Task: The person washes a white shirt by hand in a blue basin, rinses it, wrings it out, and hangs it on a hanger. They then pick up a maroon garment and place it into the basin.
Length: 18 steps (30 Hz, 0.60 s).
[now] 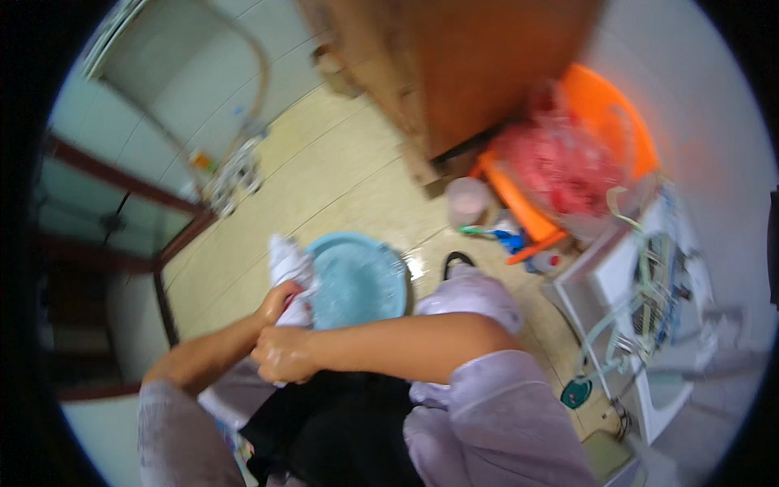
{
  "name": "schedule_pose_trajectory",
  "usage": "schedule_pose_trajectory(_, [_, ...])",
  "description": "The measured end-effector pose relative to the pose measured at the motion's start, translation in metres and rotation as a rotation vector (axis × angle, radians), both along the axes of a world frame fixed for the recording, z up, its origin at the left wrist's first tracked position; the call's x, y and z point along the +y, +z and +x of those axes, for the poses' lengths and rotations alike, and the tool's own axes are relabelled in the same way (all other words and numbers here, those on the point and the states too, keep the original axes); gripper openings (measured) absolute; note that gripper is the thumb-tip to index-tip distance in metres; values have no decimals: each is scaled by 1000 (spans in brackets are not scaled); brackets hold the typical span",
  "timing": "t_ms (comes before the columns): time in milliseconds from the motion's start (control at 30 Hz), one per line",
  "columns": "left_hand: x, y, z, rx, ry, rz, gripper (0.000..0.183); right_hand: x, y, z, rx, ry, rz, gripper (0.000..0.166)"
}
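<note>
A wet white cloth [295, 265] with a touch of red is bunched between both of my hands. My left hand [277, 304] is closed around its middle. Nearer my body, my right hand [286, 356] grips the lower end, and its wet skin shows some suds. The cloth's upper end sticks out over the left rim of a light blue plastic basin [401, 280]. Bubbly water [353, 286] fills the inside of the basin, which stands on the floor in front of me. My right forearm hides part of its near rim.
Right of the basin is my shoe [457, 260]. Beyond it stand a translucent tub [467, 201] and an orange plastic chair [633, 134] bearing red plastic bags [566, 164]. A white sink [663, 395] with hangers [614, 335] lies at right. A brown wooden cabinet [493, 73] stands ahead on tiled floor [328, 164].
</note>
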<state>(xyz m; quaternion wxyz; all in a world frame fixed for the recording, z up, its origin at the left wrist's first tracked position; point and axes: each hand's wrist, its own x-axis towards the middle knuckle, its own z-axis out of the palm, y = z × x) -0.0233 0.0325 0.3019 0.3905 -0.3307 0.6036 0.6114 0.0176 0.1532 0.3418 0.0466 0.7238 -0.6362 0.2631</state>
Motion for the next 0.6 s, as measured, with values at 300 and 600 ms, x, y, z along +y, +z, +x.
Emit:
schedule_pose_trajectory(300, [-7,-7,-4,786,357,378,36,53,64,-39,-164,-404,-352,41])
schedule_pose_trajectory(600, [2,79,12,341,612,886,64,311,143,93,-255,-1521,-721,32])
